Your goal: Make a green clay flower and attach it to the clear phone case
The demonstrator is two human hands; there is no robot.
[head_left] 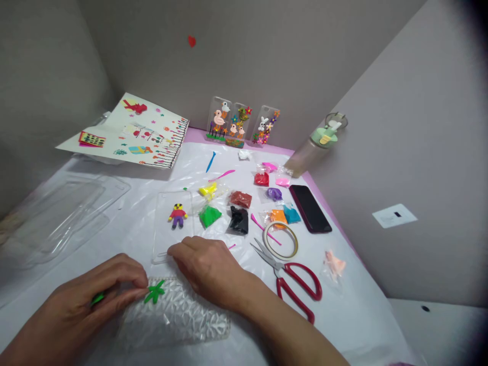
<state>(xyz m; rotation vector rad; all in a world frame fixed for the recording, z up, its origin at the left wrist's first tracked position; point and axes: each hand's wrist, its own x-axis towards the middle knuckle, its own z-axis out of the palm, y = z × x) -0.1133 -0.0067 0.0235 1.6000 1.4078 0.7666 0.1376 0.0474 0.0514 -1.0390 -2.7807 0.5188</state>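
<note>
My left hand has its fingers pinched beside a small green clay leaf shape that lies on a textured clear plastic sheet; a bit of green shows under the palm. My right hand rests knuckles-up, fingers curled, on the lower edge of a clear phone case. That case carries a small clay figure with a yellow head, red top and purple legs.
Small bags of coloured clay lie in the middle, with a tape roll, red scissors, a dark phone and a bottle at right. Decorated cases lean on the wall. Clear plastic trays sit left, a picture sheet behind.
</note>
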